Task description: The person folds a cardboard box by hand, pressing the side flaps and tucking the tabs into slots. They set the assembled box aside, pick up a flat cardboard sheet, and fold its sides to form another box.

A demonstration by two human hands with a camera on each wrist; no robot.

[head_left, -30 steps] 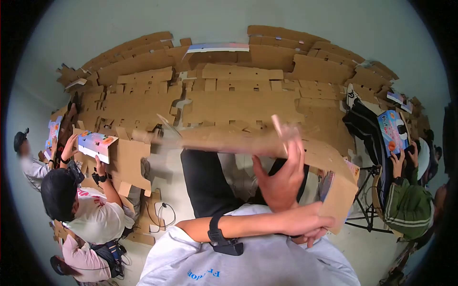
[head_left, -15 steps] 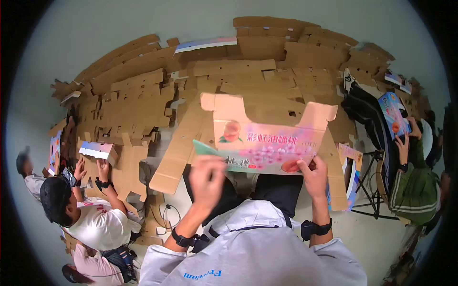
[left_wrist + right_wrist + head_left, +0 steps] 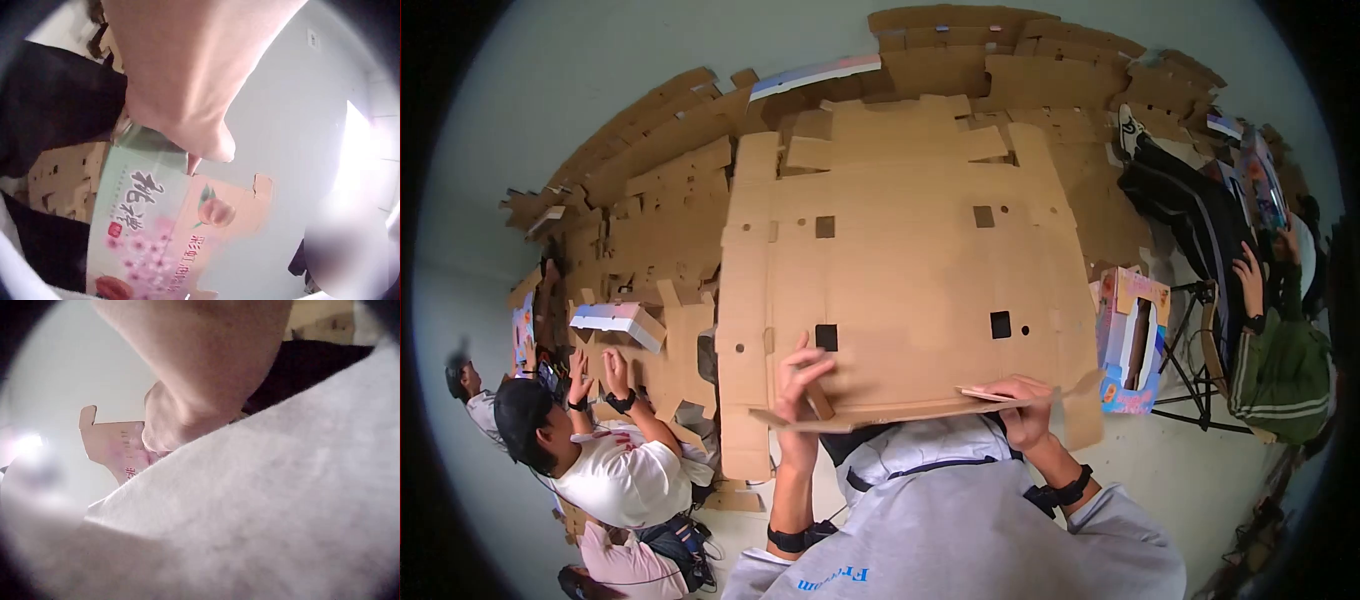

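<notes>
A large flattened cardboard box blank lies brown side up in front of me, with square cut-outs and slots. At its near edge stands a panel; in the left wrist view its printed side shows a peach, pink blossoms and lettering. My left hand holds the near left corner, fingers curled over the edge beside a small brown flap. Near the right end of that edge, my right hand grips the cardboard with its fingers over a flap. In the right wrist view, the sleeve covers much of the right hand.
A printed box with a window stands at the right, beside a black tripod. At the left a person sits near a folded carton. Another person in green is at the right. Flattened cardboard covers the floor ahead.
The blank swung about and first turned its printed panel upward; now the broad brown side faces up and the panel stands at the near edge. My crossed arms have parted to either side.
</notes>
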